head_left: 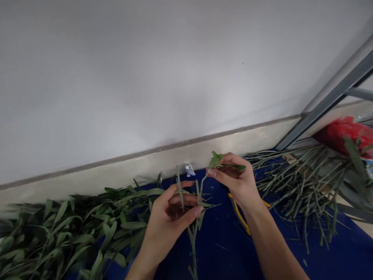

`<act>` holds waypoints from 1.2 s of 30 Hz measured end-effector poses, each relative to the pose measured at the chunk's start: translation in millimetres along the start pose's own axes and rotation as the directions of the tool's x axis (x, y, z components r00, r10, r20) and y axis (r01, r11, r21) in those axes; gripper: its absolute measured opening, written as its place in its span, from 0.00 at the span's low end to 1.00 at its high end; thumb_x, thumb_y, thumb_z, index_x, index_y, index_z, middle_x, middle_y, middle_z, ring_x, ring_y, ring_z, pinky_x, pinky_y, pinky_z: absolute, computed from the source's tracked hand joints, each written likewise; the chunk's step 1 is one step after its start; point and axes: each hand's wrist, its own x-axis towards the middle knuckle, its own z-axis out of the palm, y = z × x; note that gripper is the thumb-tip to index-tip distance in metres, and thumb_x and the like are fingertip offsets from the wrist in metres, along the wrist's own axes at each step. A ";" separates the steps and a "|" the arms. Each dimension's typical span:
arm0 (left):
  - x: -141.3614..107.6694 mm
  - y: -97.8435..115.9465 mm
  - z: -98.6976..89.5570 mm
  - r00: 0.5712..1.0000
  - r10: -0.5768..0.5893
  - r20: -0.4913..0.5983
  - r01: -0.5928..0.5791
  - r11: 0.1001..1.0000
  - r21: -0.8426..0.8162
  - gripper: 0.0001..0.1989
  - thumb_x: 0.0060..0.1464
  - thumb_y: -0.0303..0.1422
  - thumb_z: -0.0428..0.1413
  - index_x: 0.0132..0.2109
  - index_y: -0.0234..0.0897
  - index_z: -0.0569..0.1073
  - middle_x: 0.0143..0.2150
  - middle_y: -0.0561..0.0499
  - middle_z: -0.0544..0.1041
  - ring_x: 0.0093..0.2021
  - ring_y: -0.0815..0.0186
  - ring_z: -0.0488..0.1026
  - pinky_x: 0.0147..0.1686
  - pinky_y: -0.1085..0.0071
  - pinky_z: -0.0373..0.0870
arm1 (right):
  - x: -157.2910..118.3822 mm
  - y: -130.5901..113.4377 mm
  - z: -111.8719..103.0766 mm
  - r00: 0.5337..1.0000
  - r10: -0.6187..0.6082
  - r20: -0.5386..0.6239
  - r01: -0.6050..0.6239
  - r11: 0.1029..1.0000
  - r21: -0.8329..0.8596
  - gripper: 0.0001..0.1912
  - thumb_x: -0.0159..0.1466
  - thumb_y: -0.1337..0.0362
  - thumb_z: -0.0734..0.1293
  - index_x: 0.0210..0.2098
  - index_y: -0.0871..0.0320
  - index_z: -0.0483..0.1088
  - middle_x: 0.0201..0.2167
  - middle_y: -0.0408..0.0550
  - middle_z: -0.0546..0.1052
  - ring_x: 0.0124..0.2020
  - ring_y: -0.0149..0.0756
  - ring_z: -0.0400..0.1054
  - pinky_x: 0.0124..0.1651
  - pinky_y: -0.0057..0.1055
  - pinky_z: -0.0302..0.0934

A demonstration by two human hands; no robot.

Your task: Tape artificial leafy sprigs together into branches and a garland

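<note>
My left hand [175,212] is closed around a forked green branch [192,245], thumb and fingers on its upper part. The branch's lower stem runs down to the bottom edge of the view. To the right, my right hand [237,179] pinches the tip of one thin twig of this branch, with green leaves [216,160] at its fingers. A few narrow leaves and small side twigs stick out near my left thumb. Yellow-handled cutters [241,217] lie on the blue surface [217,241], partly hidden behind my right wrist.
Leafy cuttings [72,233] are heaped at the left. Bare stems [303,182] are piled at the right, near a red plastic bag [346,132] and a grey metal post [323,105]. A small shiny wrapper [190,170] lies by the pale wall [151,77].
</note>
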 end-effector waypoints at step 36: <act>3.5 -4.7 -6.3 0.996 -0.014 0.084 0.007 0.996 0.093 0.26 0.53 0.37 0.69 0.56 0.39 0.73 0.37 0.48 0.85 0.36 0.61 0.82 0.37 0.72 0.79 | 3.5 1.5 -2.5 0.998 0.045 0.038 -0.046 0.999 0.016 0.11 0.53 0.66 0.81 0.31 0.52 0.77 0.28 0.40 0.79 0.29 0.35 0.76 0.37 0.35 0.72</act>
